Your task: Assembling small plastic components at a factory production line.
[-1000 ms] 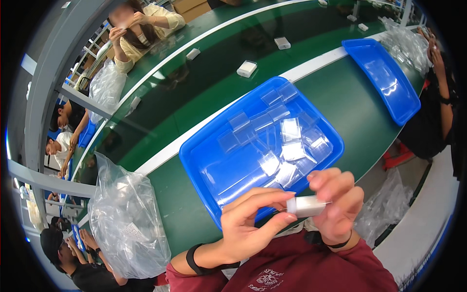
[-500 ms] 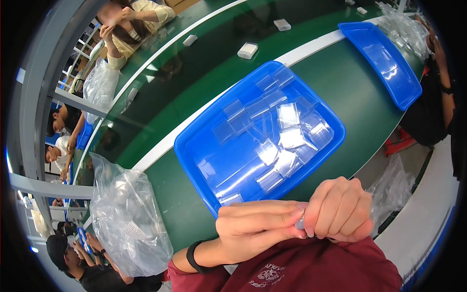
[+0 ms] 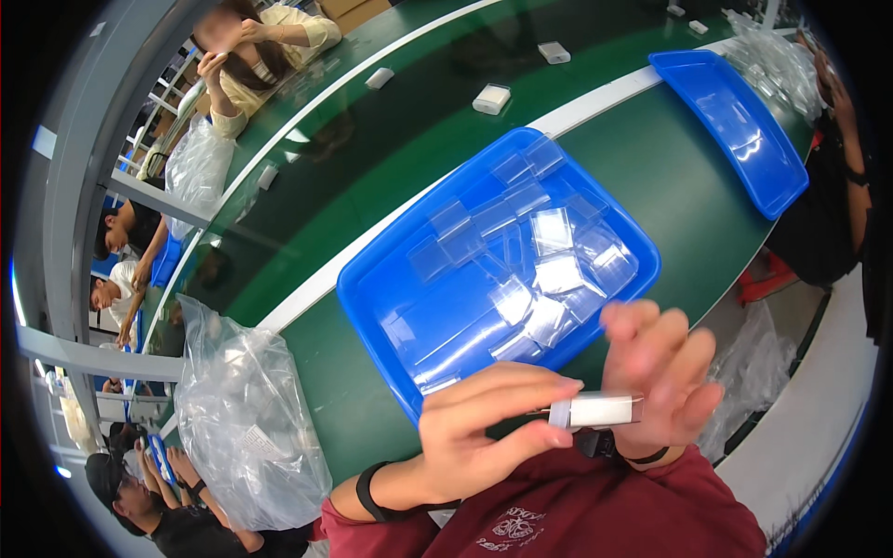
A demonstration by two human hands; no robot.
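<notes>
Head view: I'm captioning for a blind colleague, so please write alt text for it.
A person's left hand holds a small white block by its translucent end, the right hand open beside it. Just beyond, clear plastic pieces lie in a blue tray on a green table, with a clear bag at left.

The tray is resting on the worktop, with plastic pieces lying in it. A plastic bag is lying to its left; a second tray is sitting to its right, farther back. Behind the rail, small boxes are lying on the belt. Before the tray, the left hand is holding a case; the right hand is sitting just right of it.
</notes>
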